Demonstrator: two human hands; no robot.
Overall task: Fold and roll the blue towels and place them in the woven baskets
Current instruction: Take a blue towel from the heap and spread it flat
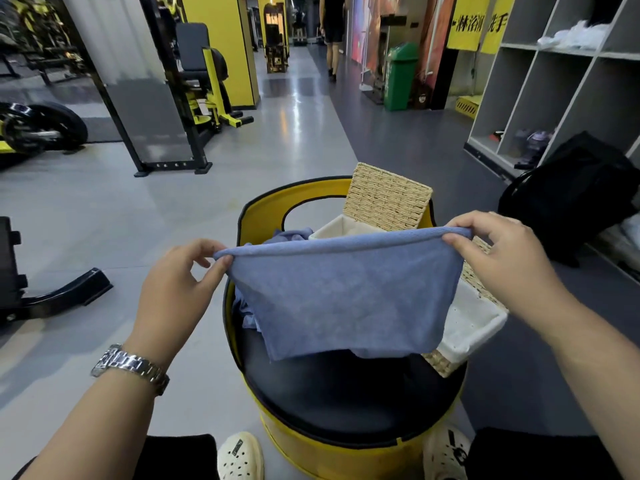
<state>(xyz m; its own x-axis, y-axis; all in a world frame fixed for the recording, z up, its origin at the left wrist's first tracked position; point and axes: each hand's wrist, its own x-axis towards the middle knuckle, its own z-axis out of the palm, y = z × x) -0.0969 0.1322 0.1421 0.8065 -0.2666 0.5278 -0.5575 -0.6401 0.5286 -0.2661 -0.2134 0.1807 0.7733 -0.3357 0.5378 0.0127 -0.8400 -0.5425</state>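
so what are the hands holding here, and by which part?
One blue towel, stretched between them: left hand and right hand each pinch a top corner.

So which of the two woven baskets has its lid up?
The far basket, behind the held blue towel: its woven lid stands upright at the back. The near basket, by the right hand, shows no lid, only its white lining.

Blue towel [343, 299] hangs spread, folded edge up — woven baskets [388, 200] behind.
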